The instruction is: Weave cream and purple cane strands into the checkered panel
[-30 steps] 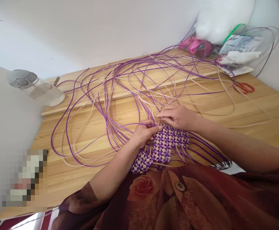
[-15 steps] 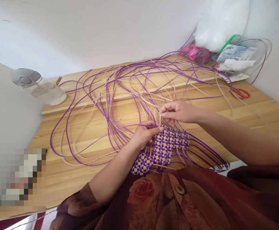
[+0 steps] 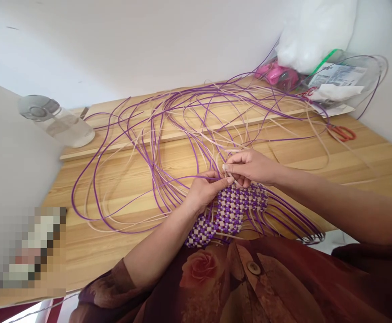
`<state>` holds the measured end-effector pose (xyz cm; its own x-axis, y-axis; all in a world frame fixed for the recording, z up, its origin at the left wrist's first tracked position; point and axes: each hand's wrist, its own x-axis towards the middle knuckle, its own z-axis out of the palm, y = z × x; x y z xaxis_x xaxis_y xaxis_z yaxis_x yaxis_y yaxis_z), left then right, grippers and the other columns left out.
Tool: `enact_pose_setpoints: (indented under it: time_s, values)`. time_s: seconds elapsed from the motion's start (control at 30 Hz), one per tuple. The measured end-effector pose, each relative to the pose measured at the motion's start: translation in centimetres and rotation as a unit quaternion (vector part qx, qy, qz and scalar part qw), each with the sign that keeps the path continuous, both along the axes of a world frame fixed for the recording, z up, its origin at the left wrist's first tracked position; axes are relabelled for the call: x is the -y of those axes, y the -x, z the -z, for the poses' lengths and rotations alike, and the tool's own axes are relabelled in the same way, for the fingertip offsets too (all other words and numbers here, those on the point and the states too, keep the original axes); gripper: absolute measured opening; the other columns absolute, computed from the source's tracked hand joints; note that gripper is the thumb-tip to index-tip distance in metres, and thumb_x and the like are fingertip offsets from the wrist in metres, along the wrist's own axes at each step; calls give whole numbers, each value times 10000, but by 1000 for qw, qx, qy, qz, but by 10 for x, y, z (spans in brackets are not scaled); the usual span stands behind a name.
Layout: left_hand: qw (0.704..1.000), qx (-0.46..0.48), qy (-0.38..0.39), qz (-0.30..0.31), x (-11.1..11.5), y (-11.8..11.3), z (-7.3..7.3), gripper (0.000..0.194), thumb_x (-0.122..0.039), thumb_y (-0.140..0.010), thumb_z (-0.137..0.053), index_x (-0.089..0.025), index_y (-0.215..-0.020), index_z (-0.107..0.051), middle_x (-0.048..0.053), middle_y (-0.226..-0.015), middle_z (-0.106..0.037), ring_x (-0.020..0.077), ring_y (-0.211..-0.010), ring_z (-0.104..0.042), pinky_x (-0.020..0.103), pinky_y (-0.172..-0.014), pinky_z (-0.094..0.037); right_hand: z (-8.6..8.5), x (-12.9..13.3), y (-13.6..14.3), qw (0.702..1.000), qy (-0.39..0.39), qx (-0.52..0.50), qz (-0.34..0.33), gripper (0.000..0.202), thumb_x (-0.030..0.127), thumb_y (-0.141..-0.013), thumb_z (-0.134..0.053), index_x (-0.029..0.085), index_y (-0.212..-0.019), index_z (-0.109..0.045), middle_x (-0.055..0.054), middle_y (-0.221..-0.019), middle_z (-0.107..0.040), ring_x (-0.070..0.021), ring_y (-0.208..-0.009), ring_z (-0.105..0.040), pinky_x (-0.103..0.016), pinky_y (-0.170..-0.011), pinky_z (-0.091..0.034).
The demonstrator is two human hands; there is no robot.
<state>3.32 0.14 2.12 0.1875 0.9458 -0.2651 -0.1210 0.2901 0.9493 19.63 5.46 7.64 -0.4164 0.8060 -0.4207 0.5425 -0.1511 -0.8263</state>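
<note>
Soft light brightens the wall (image 3: pixel 142 49), the upper right corner is dark, and coarse pixels mask one object (image 3: pixel 31 251)

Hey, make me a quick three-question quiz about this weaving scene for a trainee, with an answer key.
1. Multiple choice: the left hand holds the edge of a) a cup, b) the woven piece, c) a book.
2. True or false: the orange-handled scissors lie farther right than the right hand.
3. Fill in: the strands across the table are pale beige and ____.

Key: 1. b; 2. true; 3. purple.
</note>
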Motion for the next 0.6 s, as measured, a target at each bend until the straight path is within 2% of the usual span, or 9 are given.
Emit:
enact_pose_setpoints:
  time_s: [0.17,0.3,0.37,0.53,0.6]
  values:
    - [999,-7,-10,-38,0,-6,13,401,-473,-611,-833,-144,-700,-621,-22,-613,-548,72,-538,-399,242,-525,-263,10,5,7,1000,-21,14,2,310,443,-888,-611,163,-754,-606,-9,-579,-630,-101,-430,-594,-178,-384,-462]
    - [997,-24,-29,-64,1,-9,17,351,-447,-656,-794,-138,-702,-634,-9,-638,-570,84,-566,-423,243,-550,-294,15,7,9,993,-105,40,-35,296,447,-918,-536,179,-805,-593,14,-557,-598,-108,-429,-607,-173,-378,-428]
    - [997,-24,-33,-72,2,-9,17,318,-425,-670,-771,-138,-688,-637,-12,-623,-565,86,-561,-424,243,-553,-306,14,9,9,987,-134,63,-62,317,465,-931,-498,182,-816,-587,15,-569,-599,-108,-425,-608,-174,-380,-413]
    - [996,-31,-25,-85,1,-10,15,306,-406,-656,-773,-129,-719,-659,0,-642,-595,96,-579,-462,240,-565,-339,6,9,5,985,-110,108,-81,326,445,-944,-457,174,-807,-578,0,-603,-616,-108,-430,-591,-202,-411,-392]
    - [995,-38,-20,-87,2,-11,15,315,-420,-661,-776,-134,-716,-656,-4,-634,-588,93,-570,-455,237,-550,-326,1,6,3,975,-182,94,-84,268,387,-920,-502,167,-817,-616,1,-613,-622,-97,-454,-571,-210,-454,-381]
